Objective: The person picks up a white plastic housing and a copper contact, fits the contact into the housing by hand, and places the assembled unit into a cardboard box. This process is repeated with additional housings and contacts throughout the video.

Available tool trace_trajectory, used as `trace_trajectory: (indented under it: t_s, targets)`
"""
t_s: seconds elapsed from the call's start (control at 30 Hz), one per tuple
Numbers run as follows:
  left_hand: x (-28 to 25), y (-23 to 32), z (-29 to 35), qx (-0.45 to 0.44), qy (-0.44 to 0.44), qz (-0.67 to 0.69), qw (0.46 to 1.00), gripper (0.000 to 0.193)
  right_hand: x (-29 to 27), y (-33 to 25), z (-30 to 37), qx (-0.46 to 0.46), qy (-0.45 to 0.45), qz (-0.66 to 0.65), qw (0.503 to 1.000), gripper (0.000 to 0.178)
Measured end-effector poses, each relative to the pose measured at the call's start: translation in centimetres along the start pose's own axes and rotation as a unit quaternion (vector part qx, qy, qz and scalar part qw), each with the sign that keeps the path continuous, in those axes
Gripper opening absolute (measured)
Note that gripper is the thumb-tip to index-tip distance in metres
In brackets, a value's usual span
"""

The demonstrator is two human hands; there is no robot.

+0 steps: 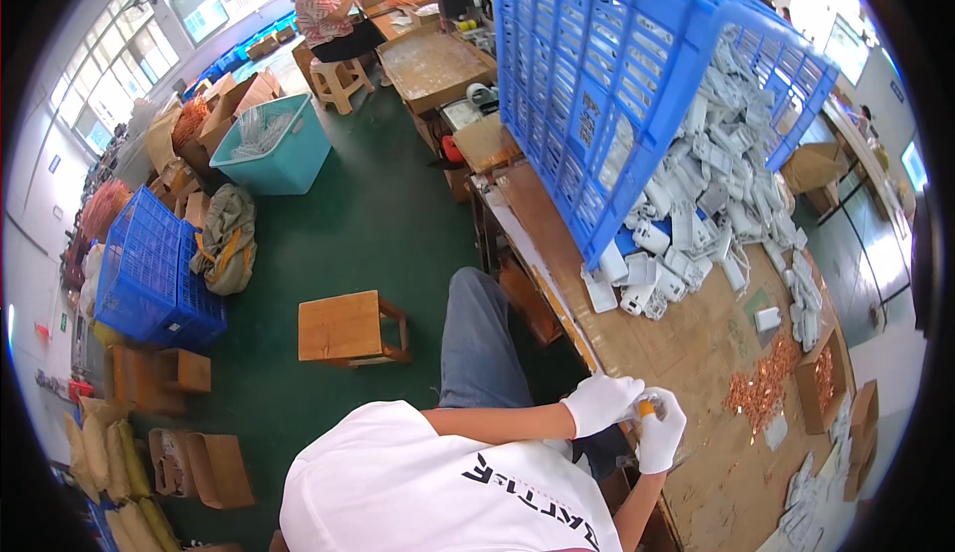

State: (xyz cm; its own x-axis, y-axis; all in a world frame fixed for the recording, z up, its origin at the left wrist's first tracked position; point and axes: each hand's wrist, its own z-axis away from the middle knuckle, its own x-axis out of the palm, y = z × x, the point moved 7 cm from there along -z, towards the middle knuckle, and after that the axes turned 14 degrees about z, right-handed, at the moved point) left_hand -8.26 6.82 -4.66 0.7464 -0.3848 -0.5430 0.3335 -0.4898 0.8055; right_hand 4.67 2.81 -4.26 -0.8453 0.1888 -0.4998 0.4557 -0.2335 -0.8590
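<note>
Both my hands wear white gloves and meet at the near edge of the workbench (686, 378). My left hand (600, 406) is closed, its fingertips pinched toward the right hand; what they hold, if anything, is hidden. My right hand (661, 435) curls round a small object with an orange-yellow part (647, 408), mostly covered by the fingers, so its kind does not show. Beyond the hands lies a heap of small copper-coloured metal pieces (761, 385). A single white plastic piece (767, 319) sits just past that heap.
A blue plastic crate (607, 85) lies tipped on the bench, spilling white plastic housings (686, 224). Cardboard boxes (818, 393) stand at the bench's right. A wooden stool (340, 329), blue crates (164, 269) and a turquoise tub (284, 149) are on the floor. Another person (323, 15) sits far off.
</note>
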Motion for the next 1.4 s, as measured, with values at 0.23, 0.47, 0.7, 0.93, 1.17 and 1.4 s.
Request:
trace_trajectory:
  t_s: [0.23, 0.47, 0.7, 0.93, 1.17, 1.4]
  targets:
    - [0.0, 0.0, 0.1, 0.009, -0.050, -0.062, 0.997, 0.017, 0.7, 0.3, -0.6, 0.039, -0.134, -0.025, 0.990, 0.014]
    - [-1.7, -0.8, -0.5, 0.018, -0.005, -0.074, 0.997, 0.011, 2.6, 1.7, -1.8, 0.042, 0.035, -0.113, 0.992, 0.016]
    - [-0.4, -1.8, 0.9, 0.030, -0.023, -0.021, 0.999, 0.019, 3.0, 2.6, 0.6, 0.029, 0.069, -0.077, 0.994, 0.016]
    - [0.6, 0.0, 0.1, 0.080, -0.133, 0.025, 0.988, 0.021, 1.1, 3.1, 2.0, 0.001, 0.096, 0.044, 0.994, 0.014]
    - [3.1, 0.6, -5.1, -0.094, -0.108, 0.221, 0.965, 0.034, -3.0, -0.7, 3.0, -0.109, 0.325, 0.246, 0.906, 0.041]
    - [5.8, 2.7, -7.2, -0.150, -0.180, 0.282, 0.930, 0.036, -5.2, -0.1, 3.8, -0.080, 0.332, 0.314, 0.886, 0.049]
